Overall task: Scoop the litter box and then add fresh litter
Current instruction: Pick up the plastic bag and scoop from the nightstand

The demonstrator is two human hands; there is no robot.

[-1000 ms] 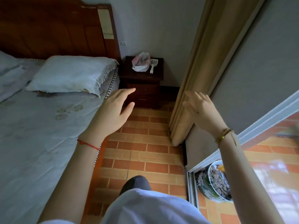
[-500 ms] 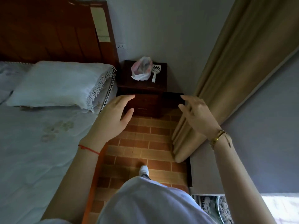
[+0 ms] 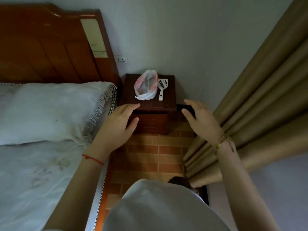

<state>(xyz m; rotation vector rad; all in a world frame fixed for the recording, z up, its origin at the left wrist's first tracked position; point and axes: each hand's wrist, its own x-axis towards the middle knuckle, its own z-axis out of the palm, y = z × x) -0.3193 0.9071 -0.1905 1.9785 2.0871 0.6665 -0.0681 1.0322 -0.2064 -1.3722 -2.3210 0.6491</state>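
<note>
The left hand [image 3: 116, 125] and right hand [image 3: 202, 121] reach forward empty, fingers loosely spread, near the front edge of the nightstand tabletop [image 3: 168, 100]. On it a white slotted litter scoop [image 3: 162, 86] lies untouched just beside a plastic bag [image 3: 146, 85]. No litter box is in view, so scooping and refilling both seem still to be done.

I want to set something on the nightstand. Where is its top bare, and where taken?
The nightstand is bare along its front edge, before the plastic bag and white scoop, and in a narrow strip left of the bag. Middle and back are crowded: bag and scoop lie side by side.
</note>
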